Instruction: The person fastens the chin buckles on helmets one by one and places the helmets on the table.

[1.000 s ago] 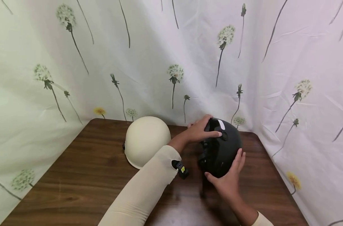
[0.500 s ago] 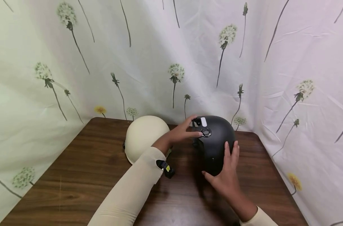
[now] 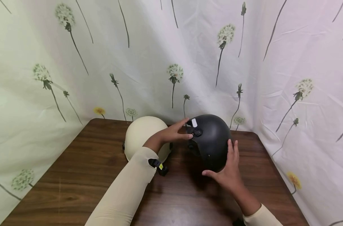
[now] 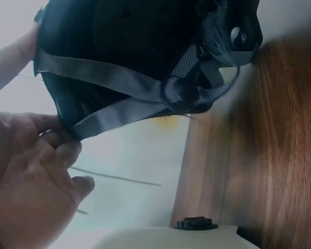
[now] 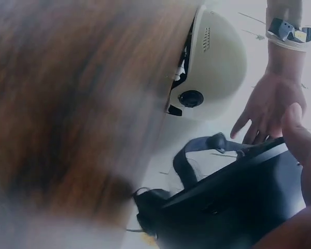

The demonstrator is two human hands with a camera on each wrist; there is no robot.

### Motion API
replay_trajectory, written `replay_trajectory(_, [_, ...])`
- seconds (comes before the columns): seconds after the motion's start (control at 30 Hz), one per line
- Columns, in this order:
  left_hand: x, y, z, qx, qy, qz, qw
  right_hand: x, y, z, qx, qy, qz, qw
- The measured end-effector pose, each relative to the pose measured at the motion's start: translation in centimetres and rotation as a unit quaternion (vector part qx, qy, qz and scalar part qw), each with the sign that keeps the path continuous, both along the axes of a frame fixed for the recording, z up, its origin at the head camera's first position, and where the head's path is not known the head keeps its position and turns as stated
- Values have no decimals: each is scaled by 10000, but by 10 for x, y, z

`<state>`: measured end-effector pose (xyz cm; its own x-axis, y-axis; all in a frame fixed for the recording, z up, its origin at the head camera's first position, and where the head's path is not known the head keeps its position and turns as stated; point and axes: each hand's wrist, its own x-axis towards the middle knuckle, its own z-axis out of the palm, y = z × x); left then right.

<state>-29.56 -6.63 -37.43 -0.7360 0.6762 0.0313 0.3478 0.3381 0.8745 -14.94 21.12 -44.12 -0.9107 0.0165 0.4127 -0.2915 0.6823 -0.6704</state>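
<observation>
A black helmet [image 3: 212, 138] is held between both hands at the right of the table. My left hand [image 3: 171, 134] grips its front rim, thumb near the round vent and fingers at the edge. On its right side, my right hand [image 3: 230, 172] rests with straight fingers, the thumb spread away. Grey chin straps [image 4: 109, 78] cross the helmet's open underside in the left wrist view. Whether the helmet touches the table cannot be told. Left of it a cream helmet [image 3: 143, 135] sits dome up, partly behind my left forearm; its dark side dial [image 5: 191, 98] shows in the right wrist view.
Both helmets are at the far side of a brown wooden table [image 3: 75, 175]. A white curtain [image 3: 148, 62] printed with dandelions hangs behind the table and along its sides. The cream helmet is close beside my left wrist.
Both hands have turned the black helmet and shifted it left, so more of its side faces me. My left hand moved left with it. The cream helmet stayed put.
</observation>
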Motion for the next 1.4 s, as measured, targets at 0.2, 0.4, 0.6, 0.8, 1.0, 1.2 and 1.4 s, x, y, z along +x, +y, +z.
replay_trajectory(0.2, [0,-2,-2,100,-5,-394,9992,2,1,-2,-61,-92,235,9997])
replay_trajectory(0.4, [3,6,-1,-285,267,-37,9992,5,-3,-1,7,133,254,9996])
replay_trajectory(0.6, [6,12,-3,-615,392,107,9973,6,-4,-2,113,-33,343,9993])
replay_trajectory(0.8, [6,19,-2,-782,684,61,9946,1,0,-1,169,-288,256,9991])
replay_trajectory(1.0, [9,27,-4,-1483,990,-11,9840,-8,1,-4,450,-798,396,9950])
replay_trajectory(1.2, [6,29,-9,-1755,1141,169,9777,-16,-4,-6,622,-1019,458,9918])
replay_trajectory(1.4, [2,27,-12,-1686,1281,238,9770,-25,-8,-6,643,-1067,499,9910])
